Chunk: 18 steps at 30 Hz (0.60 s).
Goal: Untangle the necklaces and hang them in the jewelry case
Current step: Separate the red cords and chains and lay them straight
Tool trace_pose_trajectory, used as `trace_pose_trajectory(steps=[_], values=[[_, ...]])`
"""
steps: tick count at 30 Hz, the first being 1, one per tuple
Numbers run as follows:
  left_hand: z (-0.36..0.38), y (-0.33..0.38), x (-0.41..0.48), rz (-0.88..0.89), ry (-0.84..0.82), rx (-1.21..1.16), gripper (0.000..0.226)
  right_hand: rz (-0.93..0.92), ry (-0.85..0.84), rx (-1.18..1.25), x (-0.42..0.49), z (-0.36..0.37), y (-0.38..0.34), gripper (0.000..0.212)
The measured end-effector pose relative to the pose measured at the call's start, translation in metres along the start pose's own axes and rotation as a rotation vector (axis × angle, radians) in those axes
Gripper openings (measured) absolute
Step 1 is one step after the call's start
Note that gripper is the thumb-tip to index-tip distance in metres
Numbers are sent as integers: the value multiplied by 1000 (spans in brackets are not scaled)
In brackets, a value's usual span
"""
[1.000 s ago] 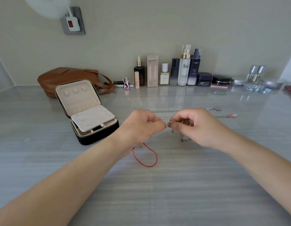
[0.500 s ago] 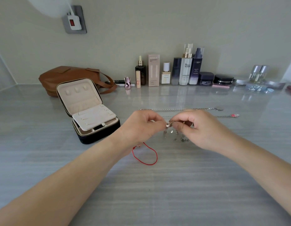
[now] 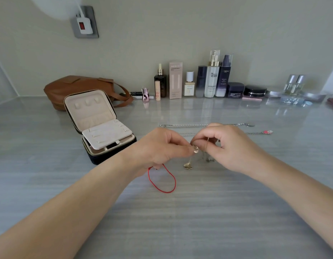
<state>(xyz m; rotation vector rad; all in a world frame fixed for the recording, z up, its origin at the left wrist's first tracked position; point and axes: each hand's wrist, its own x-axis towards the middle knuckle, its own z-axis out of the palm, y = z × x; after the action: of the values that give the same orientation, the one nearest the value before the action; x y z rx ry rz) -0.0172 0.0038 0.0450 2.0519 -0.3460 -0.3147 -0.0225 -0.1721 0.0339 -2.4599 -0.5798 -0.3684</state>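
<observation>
Gold necklace chain (image 3: 207, 145) is held just above the grey table (image 3: 199, 221) between both hands: the left hand (image 3: 160, 146) pinches a small charm (image 3: 195, 150) with thumb and forefinger, the right hand (image 3: 234, 148) pinches the chain beside it, and a gold pendant (image 3: 188, 165) dangles below (whether it touches the table is unclear). Two silver chains (image 3: 182, 125) lie stretched out beyond the hands, a red cord loop (image 3: 174, 182) lies by the left wrist, and the jewelry case (image 3: 91, 116) stands open to the left.

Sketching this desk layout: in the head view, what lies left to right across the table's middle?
jewelry case, left hand, right hand, red charm; both hands pinch the gold necklace.
</observation>
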Motion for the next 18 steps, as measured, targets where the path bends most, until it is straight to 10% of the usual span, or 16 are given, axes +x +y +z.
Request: trace_pose_trajectory(steps=[18], values=[[-6,-3,5,66,36,-147,20,135,83,348,5,-6,-5,22]])
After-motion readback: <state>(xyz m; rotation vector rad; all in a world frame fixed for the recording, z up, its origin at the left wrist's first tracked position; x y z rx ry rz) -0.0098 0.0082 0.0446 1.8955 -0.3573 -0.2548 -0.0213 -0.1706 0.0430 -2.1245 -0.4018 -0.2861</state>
